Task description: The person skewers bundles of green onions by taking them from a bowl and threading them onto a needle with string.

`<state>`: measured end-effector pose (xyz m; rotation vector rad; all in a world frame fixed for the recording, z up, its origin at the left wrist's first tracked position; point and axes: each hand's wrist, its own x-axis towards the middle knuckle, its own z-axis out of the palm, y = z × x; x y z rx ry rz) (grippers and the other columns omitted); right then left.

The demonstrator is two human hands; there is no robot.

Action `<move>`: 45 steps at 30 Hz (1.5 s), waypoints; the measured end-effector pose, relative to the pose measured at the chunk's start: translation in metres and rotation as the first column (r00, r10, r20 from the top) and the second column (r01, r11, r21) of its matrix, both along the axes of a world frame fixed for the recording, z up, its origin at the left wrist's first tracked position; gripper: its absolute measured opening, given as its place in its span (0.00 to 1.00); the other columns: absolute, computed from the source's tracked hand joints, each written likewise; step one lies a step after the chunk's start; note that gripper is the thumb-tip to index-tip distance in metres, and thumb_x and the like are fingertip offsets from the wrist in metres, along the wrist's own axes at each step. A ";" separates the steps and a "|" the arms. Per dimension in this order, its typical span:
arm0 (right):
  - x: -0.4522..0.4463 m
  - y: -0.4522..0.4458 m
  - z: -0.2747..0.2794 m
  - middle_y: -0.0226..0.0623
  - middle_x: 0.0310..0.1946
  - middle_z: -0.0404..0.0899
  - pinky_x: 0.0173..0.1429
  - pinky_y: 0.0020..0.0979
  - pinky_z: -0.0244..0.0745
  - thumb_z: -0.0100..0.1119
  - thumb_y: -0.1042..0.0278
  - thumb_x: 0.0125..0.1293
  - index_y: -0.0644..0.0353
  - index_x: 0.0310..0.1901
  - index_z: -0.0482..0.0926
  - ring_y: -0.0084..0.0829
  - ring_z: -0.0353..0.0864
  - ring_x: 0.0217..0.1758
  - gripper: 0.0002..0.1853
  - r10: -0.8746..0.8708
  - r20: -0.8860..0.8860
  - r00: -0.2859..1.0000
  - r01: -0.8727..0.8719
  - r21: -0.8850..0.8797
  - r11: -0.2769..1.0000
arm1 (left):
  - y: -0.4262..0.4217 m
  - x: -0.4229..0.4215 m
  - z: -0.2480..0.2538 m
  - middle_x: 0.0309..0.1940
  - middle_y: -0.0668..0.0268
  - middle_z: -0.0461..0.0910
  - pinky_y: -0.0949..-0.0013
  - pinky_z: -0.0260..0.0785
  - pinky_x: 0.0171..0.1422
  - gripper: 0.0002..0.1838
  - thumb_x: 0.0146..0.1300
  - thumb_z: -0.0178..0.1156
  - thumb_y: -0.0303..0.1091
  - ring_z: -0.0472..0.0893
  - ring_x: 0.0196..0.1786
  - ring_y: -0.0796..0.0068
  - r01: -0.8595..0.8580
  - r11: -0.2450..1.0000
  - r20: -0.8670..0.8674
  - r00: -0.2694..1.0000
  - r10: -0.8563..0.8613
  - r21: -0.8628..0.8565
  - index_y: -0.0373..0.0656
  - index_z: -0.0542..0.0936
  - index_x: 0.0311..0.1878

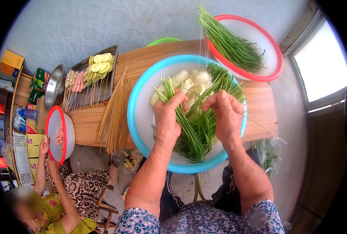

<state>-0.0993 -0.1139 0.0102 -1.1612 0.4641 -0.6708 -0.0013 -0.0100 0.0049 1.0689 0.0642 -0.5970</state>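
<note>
My left hand [167,119] is closed around a bunch of long green chives [187,130], their cut ends sticking up past the thumb. Opposite it, my right hand [227,119] pinches a thin skewer [265,130], which points out to the lower right. Both hands are over a large blue-rimmed basin [139,141]. More chives [222,80] lie in the basin's upper right, beside pale leafy vegetables [197,81]. Whether the skewer's hidden end touches any chives, I cannot tell.
A red-rimmed basin [273,46] holds chives with skewers. Bare skewers [117,117] lie on the wooden table [261,111], near a metal tray [113,74] of skewered food. At left, another person's hands [49,154] are at a smaller red-rimmed basin [67,144].
</note>
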 end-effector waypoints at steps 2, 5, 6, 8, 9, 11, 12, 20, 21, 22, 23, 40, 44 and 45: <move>0.000 0.000 0.000 0.34 0.25 0.80 0.45 0.28 0.71 0.49 0.58 0.70 0.65 0.30 0.80 0.24 0.77 0.32 0.19 -0.001 -0.004 1.000 0.001 -0.004 1.000 | 0.000 -0.001 0.000 0.25 0.65 0.78 0.75 0.67 0.30 0.07 0.53 0.63 0.26 0.74 0.25 0.78 0.007 1.000 0.035 0.999 -0.007 0.005 0.37 0.78 0.36; 0.000 0.000 0.000 0.34 0.25 0.80 0.45 0.27 0.70 0.50 0.58 0.70 0.65 0.29 0.80 0.24 0.77 0.32 0.19 0.002 -0.009 1.000 -0.002 -0.013 1.000 | -0.001 -0.002 -0.001 0.26 0.66 0.78 0.75 0.67 0.30 0.06 0.53 0.62 0.24 0.74 0.25 0.79 -0.018 1.000 0.087 0.996 0.017 0.002 0.36 0.78 0.35; 0.000 0.000 0.000 0.34 0.25 0.80 0.45 0.27 0.70 0.50 0.58 0.70 0.65 0.29 0.80 0.24 0.76 0.32 0.19 0.000 -0.011 1.000 0.000 -0.013 1.000 | -0.001 -0.003 0.000 0.26 0.66 0.78 0.75 0.67 0.30 0.06 0.53 0.62 0.23 0.74 0.25 0.79 -0.022 1.000 0.121 0.992 0.020 0.013 0.36 0.78 0.35; 0.000 0.000 0.001 0.33 0.25 0.80 0.45 0.27 0.70 0.50 0.58 0.69 0.65 0.29 0.80 0.24 0.76 0.32 0.19 -0.003 -0.014 1.000 0.003 -0.014 1.000 | -0.002 -0.003 0.000 0.26 0.66 0.78 0.76 0.67 0.31 0.06 0.54 0.62 0.23 0.74 0.25 0.80 -0.026 0.999 0.154 0.988 0.022 0.024 0.35 0.78 0.36; 0.000 0.000 0.002 0.33 0.25 0.79 0.45 0.27 0.69 0.50 0.58 0.69 0.65 0.28 0.80 0.24 0.76 0.32 0.19 -0.001 -0.020 1.000 0.001 -0.017 1.000 | -0.002 -0.004 0.000 0.26 0.66 0.78 0.76 0.67 0.31 0.06 0.54 0.62 0.22 0.74 0.25 0.80 -0.042 0.999 0.150 0.988 0.036 0.031 0.35 0.78 0.36; -0.001 0.001 0.002 0.33 0.25 0.79 0.45 0.27 0.69 0.50 0.57 0.69 0.65 0.28 0.80 0.23 0.75 0.32 0.19 0.001 -0.026 1.000 -0.001 -0.020 1.000 | -0.002 -0.004 0.000 0.26 0.66 0.78 0.76 0.68 0.31 0.06 0.54 0.62 0.22 0.75 0.26 0.80 -0.057 0.998 0.146 0.988 0.051 0.039 0.35 0.78 0.36; -0.001 0.001 0.002 0.32 0.25 0.79 0.45 0.27 0.69 0.50 0.58 0.69 0.65 0.28 0.80 0.23 0.75 0.32 0.19 0.000 -0.033 0.999 -0.001 -0.027 1.000 | -0.003 -0.004 -0.001 0.26 0.66 0.78 0.76 0.68 0.30 0.06 0.54 0.62 0.22 0.75 0.25 0.80 -0.066 0.997 0.154 0.986 0.057 0.051 0.35 0.78 0.36; -0.001 0.001 0.002 0.32 0.25 0.79 0.45 0.27 0.68 0.49 0.58 0.70 0.64 0.27 0.79 0.23 0.75 0.32 0.19 0.007 -0.039 0.999 -0.009 -0.036 0.999 | -0.003 -0.005 -0.003 0.27 0.65 0.78 0.77 0.68 0.29 0.07 0.54 0.63 0.22 0.75 0.25 0.80 -0.079 0.995 0.184 0.981 0.065 0.068 0.35 0.78 0.37; -0.001 0.001 0.002 0.32 0.25 0.79 0.45 0.27 0.68 0.50 0.58 0.70 0.64 0.27 0.79 0.23 0.75 0.32 0.19 0.003 -0.040 0.999 -0.005 -0.038 0.999 | -0.003 -0.005 -0.002 0.27 0.65 0.78 0.77 0.68 0.29 0.07 0.54 0.63 0.22 0.75 0.25 0.80 -0.082 0.994 0.180 0.981 0.069 0.066 0.35 0.78 0.37; -0.001 0.001 0.002 0.32 0.24 0.79 0.45 0.27 0.68 0.50 0.58 0.69 0.64 0.27 0.79 0.23 0.75 0.32 0.19 0.000 -0.040 0.999 -0.001 -0.041 0.999 | -0.004 -0.006 -0.002 0.27 0.66 0.78 0.77 0.68 0.29 0.07 0.54 0.63 0.21 0.75 0.25 0.80 -0.085 0.994 0.177 0.982 0.072 0.063 0.35 0.78 0.36; -0.001 0.001 0.002 0.32 0.24 0.79 0.45 0.27 0.68 0.50 0.58 0.69 0.64 0.27 0.79 0.23 0.75 0.32 0.19 0.000 -0.040 0.999 -0.002 -0.041 0.999 | -0.004 -0.006 -0.001 0.27 0.66 0.78 0.77 0.68 0.29 0.07 0.54 0.63 0.21 0.75 0.25 0.80 -0.085 0.994 0.177 0.982 0.073 0.063 0.35 0.78 0.36; -0.001 -0.005 -0.003 0.36 0.27 0.80 0.42 0.28 0.71 0.48 0.56 0.71 0.66 0.32 0.78 0.26 0.77 0.32 0.19 -0.048 0.060 0.997 0.040 0.125 0.991 | -0.005 -0.010 0.008 0.33 0.62 0.80 0.74 0.74 0.32 0.12 0.64 0.57 0.39 0.79 0.30 0.75 0.005 0.998 0.084 0.996 0.000 -0.065 0.40 0.75 0.44; -0.001 -0.004 -0.001 0.36 0.27 0.80 0.43 0.27 0.71 0.48 0.57 0.71 0.66 0.32 0.79 0.26 0.77 0.32 0.19 -0.030 0.053 0.998 0.023 0.121 0.992 | -0.001 -0.004 0.004 0.28 0.67 0.77 0.72 0.69 0.31 0.09 0.61 0.58 0.35 0.74 0.26 0.77 0.008 0.997 0.021 1.000 -0.006 -0.079 0.40 0.76 0.40; -0.002 -0.004 -0.001 0.35 0.27 0.80 0.43 0.27 0.71 0.48 0.58 0.71 0.65 0.31 0.79 0.26 0.77 0.32 0.19 -0.023 0.052 0.998 0.018 0.087 0.996 | -0.001 -0.003 0.001 0.28 0.67 0.77 0.72 0.69 0.31 0.09 0.61 0.58 0.35 0.74 0.26 0.77 0.009 0.997 0.021 1.000 -0.007 -0.079 0.40 0.76 0.40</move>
